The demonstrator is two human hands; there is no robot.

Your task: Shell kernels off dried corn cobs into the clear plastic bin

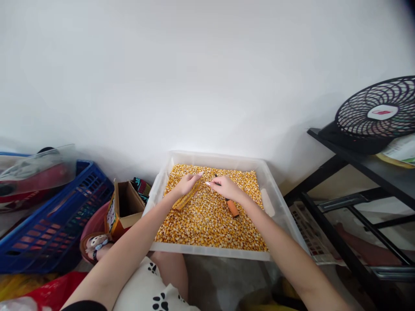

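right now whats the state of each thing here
left hand: holding a corn cob
right hand: holding an orange-handled tool
clear bin: uncovered, full of loose kernels
cardboard box: flaps open
fan: lying tilted on shelf

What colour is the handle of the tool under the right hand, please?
Orange handle, seen in the head view.

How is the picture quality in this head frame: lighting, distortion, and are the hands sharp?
Head view: soft, even light, the white wall nearly washed out; wide-lens bending curves the shelf and blue basket at the edges, with a dark upper right corner; left hand, right hand and corn tray reasonably sharp, no motion blur.
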